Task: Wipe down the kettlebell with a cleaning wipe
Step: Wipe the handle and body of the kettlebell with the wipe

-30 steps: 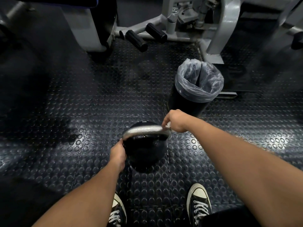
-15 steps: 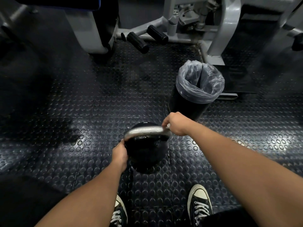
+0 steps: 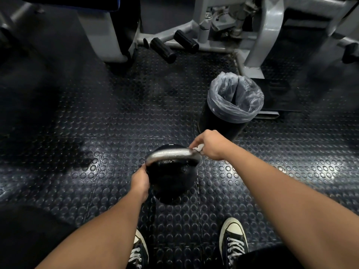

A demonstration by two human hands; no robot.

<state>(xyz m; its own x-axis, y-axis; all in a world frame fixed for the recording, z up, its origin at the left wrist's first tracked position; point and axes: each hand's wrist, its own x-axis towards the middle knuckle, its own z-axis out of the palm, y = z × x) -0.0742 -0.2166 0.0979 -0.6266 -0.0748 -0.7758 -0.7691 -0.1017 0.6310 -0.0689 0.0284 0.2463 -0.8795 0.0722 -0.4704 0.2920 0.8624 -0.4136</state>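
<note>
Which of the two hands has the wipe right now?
The right hand: the white wipe is pinched in it against the right end of the kettlebell handle. The left hand is bare, steadying the kettlebell's left side.

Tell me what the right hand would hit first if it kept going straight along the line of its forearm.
The right hand, pinching the wipe, sits at the right end of the handle. It points up-left, so it would probably cross the kettlebell top, then bare floor; depth is unclear.
</note>
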